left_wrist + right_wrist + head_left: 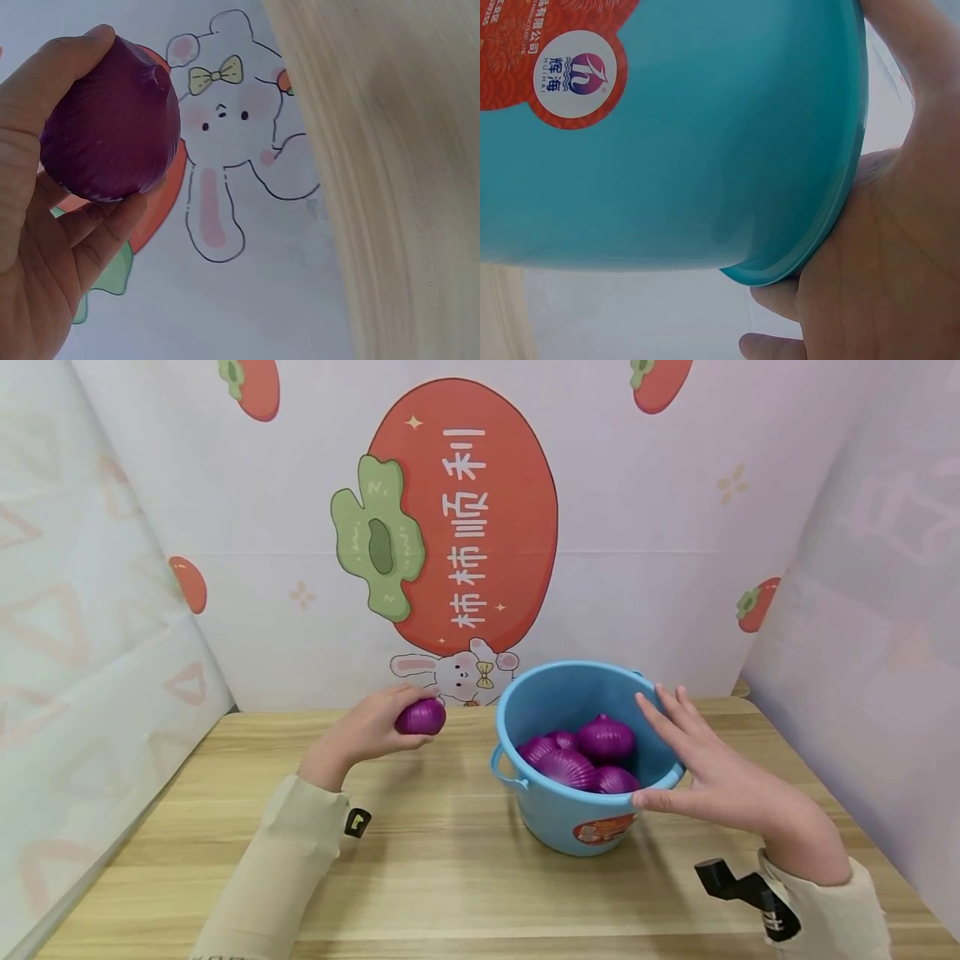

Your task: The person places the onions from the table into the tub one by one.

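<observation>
My left hand grips a purple onion above the back part of the table, left of the bucket. In the left wrist view, thumb and fingers wrap the sides of this onion, its pointed tip showing. A light blue bucket stands right of centre, with several more purple onions inside. At the bucket's right side, my right hand spreads its straight fingers over the rim, thumb at the near edge. The right wrist view shows the palm against the bucket's rim.
The bucket's handle hangs on its left side, and a red label marks its front. Beneath lies a wooden table. A printed cloth backdrop rises at the rear edge, with pale cloth walls on both sides.
</observation>
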### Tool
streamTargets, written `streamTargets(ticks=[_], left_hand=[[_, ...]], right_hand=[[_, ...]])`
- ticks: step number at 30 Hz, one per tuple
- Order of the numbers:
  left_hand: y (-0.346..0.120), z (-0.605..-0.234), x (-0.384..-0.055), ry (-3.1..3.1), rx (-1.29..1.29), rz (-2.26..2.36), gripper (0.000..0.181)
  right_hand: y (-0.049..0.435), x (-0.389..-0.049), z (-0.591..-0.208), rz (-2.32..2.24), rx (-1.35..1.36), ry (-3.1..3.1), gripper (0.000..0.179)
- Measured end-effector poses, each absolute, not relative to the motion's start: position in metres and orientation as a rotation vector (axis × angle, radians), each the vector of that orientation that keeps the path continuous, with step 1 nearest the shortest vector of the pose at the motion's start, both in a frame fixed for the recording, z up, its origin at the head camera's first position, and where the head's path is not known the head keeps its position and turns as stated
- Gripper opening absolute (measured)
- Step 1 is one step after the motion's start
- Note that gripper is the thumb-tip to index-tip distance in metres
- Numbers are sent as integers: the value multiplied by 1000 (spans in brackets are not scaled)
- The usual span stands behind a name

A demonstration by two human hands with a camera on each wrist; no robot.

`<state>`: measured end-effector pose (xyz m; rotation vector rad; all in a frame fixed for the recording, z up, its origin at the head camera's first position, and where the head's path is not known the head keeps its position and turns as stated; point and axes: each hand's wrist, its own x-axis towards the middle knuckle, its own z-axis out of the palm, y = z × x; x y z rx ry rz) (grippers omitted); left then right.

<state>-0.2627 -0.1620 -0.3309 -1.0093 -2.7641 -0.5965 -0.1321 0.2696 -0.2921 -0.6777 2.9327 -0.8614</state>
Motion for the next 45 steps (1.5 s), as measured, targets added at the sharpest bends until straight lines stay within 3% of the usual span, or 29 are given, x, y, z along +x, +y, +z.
streamTargets(ticks=[19,45], left_hand=[[-136,-297,-243,-2516,-1171,-613,55],[-100,-261,-214,-2313,-1359,-726,64]], right_hand=[[269,-132,-292,-867,-679,2925,111],[270,-131,-292,-855,-693,2935,110]])
